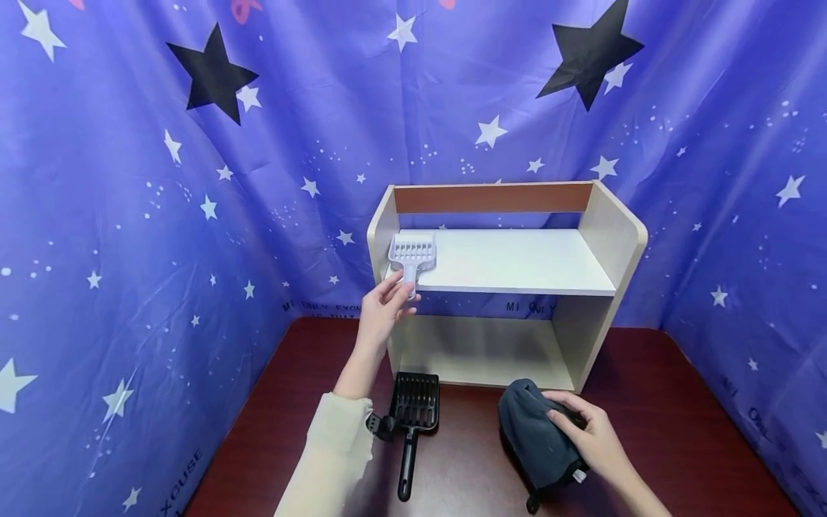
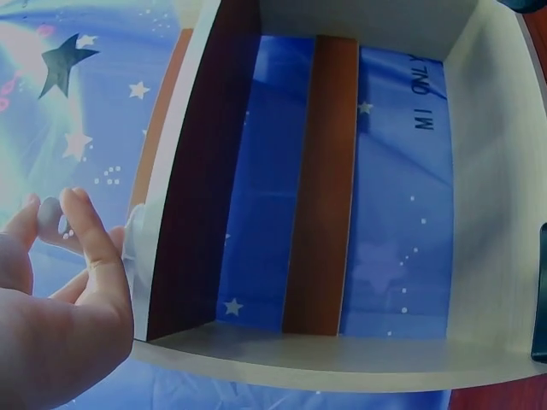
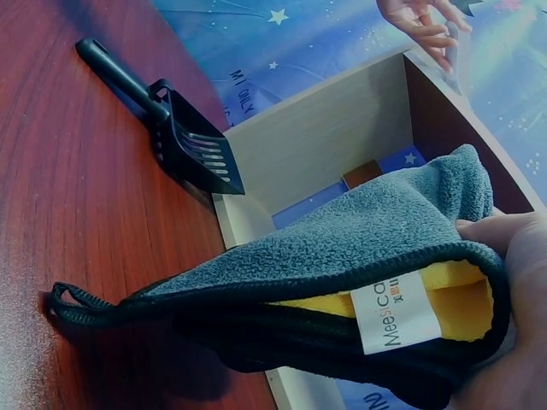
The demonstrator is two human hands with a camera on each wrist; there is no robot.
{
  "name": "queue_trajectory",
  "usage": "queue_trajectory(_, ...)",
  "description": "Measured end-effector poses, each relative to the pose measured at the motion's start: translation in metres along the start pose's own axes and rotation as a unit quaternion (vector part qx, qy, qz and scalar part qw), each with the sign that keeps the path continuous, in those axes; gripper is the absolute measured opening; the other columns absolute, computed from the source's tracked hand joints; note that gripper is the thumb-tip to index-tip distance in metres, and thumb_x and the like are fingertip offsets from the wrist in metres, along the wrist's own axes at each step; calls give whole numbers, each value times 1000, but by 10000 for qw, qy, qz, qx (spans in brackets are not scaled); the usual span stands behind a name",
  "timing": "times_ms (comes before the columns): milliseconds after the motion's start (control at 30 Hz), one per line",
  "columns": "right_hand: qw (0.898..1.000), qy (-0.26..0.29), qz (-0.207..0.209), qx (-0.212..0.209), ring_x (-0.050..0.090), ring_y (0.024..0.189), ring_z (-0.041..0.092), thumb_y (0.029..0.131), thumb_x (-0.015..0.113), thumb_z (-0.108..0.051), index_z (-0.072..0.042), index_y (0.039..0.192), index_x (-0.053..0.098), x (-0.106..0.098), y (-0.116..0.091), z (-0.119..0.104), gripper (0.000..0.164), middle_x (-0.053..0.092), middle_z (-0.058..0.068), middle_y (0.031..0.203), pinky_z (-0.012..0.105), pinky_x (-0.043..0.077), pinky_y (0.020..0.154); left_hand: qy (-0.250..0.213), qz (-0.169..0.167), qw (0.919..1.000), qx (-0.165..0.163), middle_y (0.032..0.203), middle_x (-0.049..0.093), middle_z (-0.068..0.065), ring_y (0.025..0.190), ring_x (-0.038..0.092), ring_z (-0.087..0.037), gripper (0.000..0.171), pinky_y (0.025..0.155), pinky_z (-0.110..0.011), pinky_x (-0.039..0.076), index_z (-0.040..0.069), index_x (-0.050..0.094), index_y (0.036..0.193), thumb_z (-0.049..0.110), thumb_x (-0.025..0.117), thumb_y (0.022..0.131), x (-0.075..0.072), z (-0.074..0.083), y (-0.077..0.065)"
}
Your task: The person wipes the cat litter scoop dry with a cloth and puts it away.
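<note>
My left hand (image 1: 386,305) pinches the handle of a white slotted litter scoop (image 1: 413,251), whose head lies over the left end of the upper white shelf (image 1: 510,258). In the left wrist view, the fingers (image 2: 94,231) curl at the handle's end. My right hand (image 1: 591,431) grips a folded grey cloth (image 1: 536,434) over the table, in front of the shelf unit's right side. Yellow lining and a white label (image 3: 395,314) show within its folds in the right wrist view. A black slotted litter scoop (image 1: 416,402) lies on the table, handle toward me, beside my left sleeve.
The two-tier wooden shelf unit (image 1: 610,266) stands at the back of the dark red table (image 1: 698,431), with side panels and a brown back rail (image 1: 491,199). Purple star-patterned curtains (image 1: 310,129) surround the table on the back and both sides.
</note>
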State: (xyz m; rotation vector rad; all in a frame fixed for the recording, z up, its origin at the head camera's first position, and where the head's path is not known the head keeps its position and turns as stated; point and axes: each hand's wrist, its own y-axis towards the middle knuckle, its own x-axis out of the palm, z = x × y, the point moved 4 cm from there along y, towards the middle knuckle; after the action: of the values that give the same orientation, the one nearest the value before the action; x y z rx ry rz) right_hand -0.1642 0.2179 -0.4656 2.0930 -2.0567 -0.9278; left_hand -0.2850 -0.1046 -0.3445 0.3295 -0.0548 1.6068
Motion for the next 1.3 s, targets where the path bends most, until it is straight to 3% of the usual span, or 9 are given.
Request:
queue_trajectory(133, 10000, -3, -5, 86, 66, 89, -7, 92, 64, 4, 0, 115, 68, -2, -4, 4, 24, 66, -29, 110, 16, 55, 69, -54, -68, 9998, -167, 129, 64, -27, 77, 71, -3, 49, 66, -17, 59, 1, 51, 143, 6, 64, 96, 2, -3, 1)
queue_trajectory(333, 9998, 72, -119, 120, 67, 87, -5, 93, 63, 3, -1, 116, 67, -2, -3, 6, 24, 66, -29, 110, 19, 57, 68, -330, -255, 9990, -128, 135, 58, -32, 83, 72, -5, 55, 73, -19, 61, -2, 46, 145, -1, 64, 94, 4, -3, 7)
queue_trajectory(433, 9998, 43, -109, 131, 67, 87, -5, 93, 63, 3, -1, 116, 67, -4, -3, 7, 24, 67, -29, 109, 19, 57, 68, -359, -171, 9992, -101, 133, 58, -33, 83, 72, -6, 55, 77, -21, 61, -3, 48, 144, -4, 66, 92, 5, -3, 10)
queue_trajectory(633, 9999, -42, 0, 149, 66, 86, -6, 92, 63, 3, -2, 115, 68, -8, -5, 8, 24, 67, -29, 108, 19, 56, 67, 78, 176, 9996, 213, 116, 69, -30, 74, 72, -5, 49, 72, -25, 62, -5, 57, 134, -2, 71, 88, 7, -2, 14)
queue_trajectory(767, 10000, -40, 0, 90, 67, 87, -6, 92, 63, 4, -2, 115, 68, -10, -6, 9, 24, 67, -28, 109, 18, 56, 68, 268, 271, 9987, 343, 97, 76, -19, 65, 70, -5, 45, 64, -24, 62, -4, 61, 130, 1, 73, 87, 8, -2, 15)
queue_trajectory(900, 10000, -71, 11, 67, 67, 86, -5, 92, 63, 5, -1, 115, 68, -10, -7, 9, 24, 67, -29, 109, 18, 56, 68, 382, 259, 9983, 349, 91, 77, -11, 63, 69, -5, 44, 60, -21, 60, -4, 61, 129, 4, 74, 88, 7, -4, 12)
queue_trajectory(1300, 9999, -93, -27, 131, 67, 87, -7, 93, 63, 4, 0, 116, 67, -12, -9, 6, 24, 66, -30, 109, 17, 56, 68, 344, 220, 9985, 361, 93, 77, -14, 64, 70, -5, 43, 61, -21, 60, -4, 61, 127, -2, 73, 86, 0, -5, -3)
